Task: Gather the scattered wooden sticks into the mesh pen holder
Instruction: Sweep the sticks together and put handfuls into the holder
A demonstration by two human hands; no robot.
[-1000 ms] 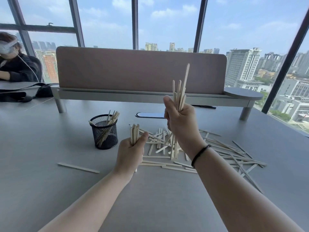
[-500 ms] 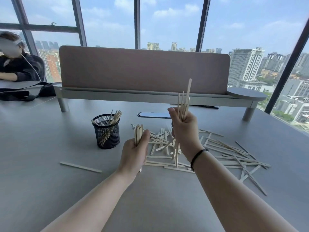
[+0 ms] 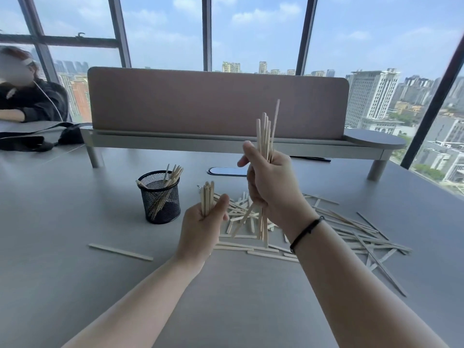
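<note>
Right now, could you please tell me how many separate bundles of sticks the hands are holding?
2: a short bundle in the left hand, near the pen holder, and a longer bundle upright in the right hand, above the loose pile.

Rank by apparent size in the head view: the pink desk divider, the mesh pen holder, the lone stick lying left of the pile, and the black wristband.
1. Pink desk divider
2. Mesh pen holder
3. Lone stick, longer than the holder is wide, but far thinner
4. Black wristband, smallest, although nearest the camera
</note>
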